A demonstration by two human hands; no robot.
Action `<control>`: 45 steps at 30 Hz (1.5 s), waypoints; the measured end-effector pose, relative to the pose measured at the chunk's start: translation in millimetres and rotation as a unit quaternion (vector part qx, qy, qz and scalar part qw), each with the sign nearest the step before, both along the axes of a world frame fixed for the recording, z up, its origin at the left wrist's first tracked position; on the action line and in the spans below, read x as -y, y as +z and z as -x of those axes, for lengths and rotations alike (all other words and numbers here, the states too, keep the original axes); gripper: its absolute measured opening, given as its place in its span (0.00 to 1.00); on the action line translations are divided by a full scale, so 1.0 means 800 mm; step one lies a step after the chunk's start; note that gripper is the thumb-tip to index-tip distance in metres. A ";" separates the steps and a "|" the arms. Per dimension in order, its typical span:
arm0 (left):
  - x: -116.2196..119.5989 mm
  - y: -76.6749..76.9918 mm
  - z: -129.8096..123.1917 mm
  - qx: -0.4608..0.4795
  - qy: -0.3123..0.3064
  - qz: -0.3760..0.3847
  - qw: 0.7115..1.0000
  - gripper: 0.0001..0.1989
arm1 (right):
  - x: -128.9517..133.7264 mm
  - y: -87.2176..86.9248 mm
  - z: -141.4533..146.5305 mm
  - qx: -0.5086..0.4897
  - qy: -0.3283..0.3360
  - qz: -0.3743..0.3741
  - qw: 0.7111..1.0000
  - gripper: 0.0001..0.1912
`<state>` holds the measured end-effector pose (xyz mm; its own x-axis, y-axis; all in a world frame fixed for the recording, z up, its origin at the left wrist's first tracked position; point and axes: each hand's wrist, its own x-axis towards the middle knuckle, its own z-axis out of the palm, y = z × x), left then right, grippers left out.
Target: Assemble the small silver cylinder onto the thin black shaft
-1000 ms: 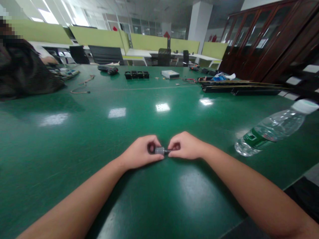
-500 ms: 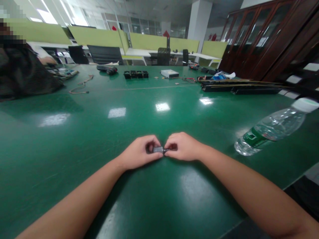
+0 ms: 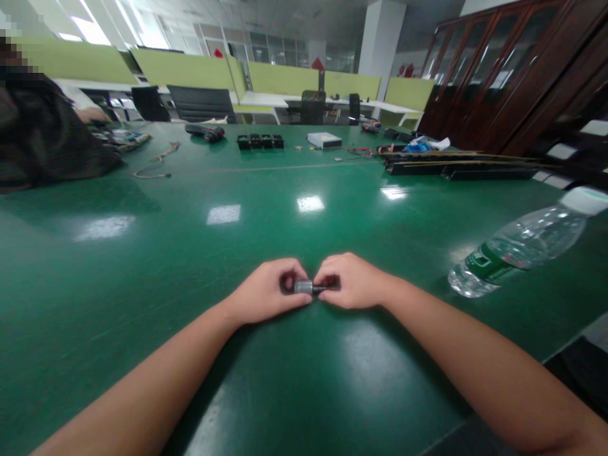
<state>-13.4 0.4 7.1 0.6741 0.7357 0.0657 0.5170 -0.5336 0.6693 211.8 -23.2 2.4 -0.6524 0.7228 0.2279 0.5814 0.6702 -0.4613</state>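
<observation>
Just above the green table (image 3: 304, 367), my two hands meet around a small silver metal cylinder (image 3: 303, 287) with a thin dark shaft at its right end. My left hand (image 3: 268, 288) is closed, its thumb and fingers pinching the cylinder from the left. My right hand (image 3: 351, 282) pinches the dark shaft (image 3: 319, 291) between thumb and index finger. The cylinder lies about level, pointing left to right. Fingers cover part of both ends, and the piece is too small to name its exact kind.
A clear plastic bottle (image 3: 522, 244) with a green label is at the right. Black rails (image 3: 465, 168) lie at the far right, near a silver box-like drive (image 3: 324, 140) and a black fan row (image 3: 260, 142). A cable (image 3: 154, 168) and a person in dark clothing (image 3: 42, 139) are at the left.
My right thumb has shifted slightly to the right along the dark shaft, and a little more of the shaft shows. My left hand keeps its pinch on the cylinder.
</observation>
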 end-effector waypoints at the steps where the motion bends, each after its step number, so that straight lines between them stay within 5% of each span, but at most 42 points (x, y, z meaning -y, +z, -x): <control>1: 0.000 0.000 0.000 -0.001 0.000 0.001 1.000 0.12 | 0.000 0.000 0.000 0.001 0.000 -0.002 1.000 0.06; 45: -0.002 -0.003 0.002 0.002 -0.005 0.014 1.000 0.13 | 0.000 0.001 -0.004 0.021 0.002 -0.015 1.000 0.06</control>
<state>-14.6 1.7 4.4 0.6806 0.7310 0.0485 0.5094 -0.5198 0.6858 215.0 -23.5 3.5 -0.6656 0.7128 0.2210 0.5969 0.6862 -0.4157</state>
